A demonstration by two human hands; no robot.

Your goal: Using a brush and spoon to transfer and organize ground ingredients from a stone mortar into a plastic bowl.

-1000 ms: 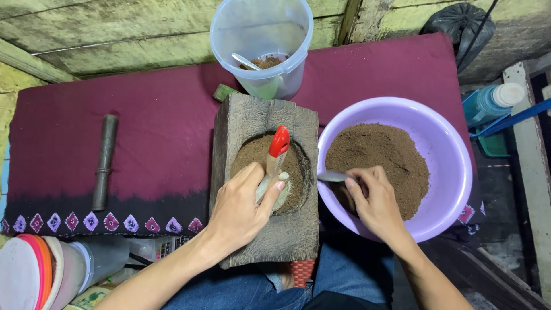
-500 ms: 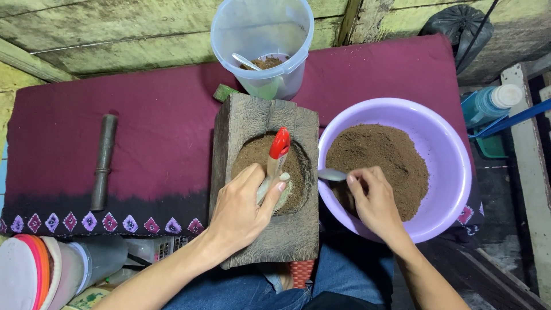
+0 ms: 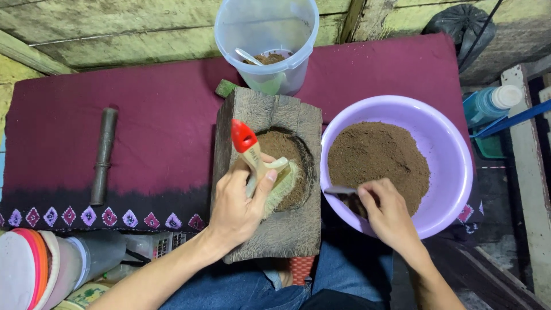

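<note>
Left hand (image 3: 241,201) closed around red-tipped brush (image 3: 255,158), bristles in powder-filled hollow of wooden block (image 3: 275,229). Right hand (image 3: 387,215) pinching spoon (image 3: 340,190) inside purple basin (image 3: 453,161) of brown powder (image 3: 376,155).

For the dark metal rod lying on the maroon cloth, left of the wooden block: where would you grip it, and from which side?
Probably from above, at the middle of the dark rod, fingers closing across its narrow width. It lies flat and nearly upright in the picture on the maroon cloth, with bare cloth on both long sides, so the fingers have room. The left hand is nearer, but it holds a brush.
</note>
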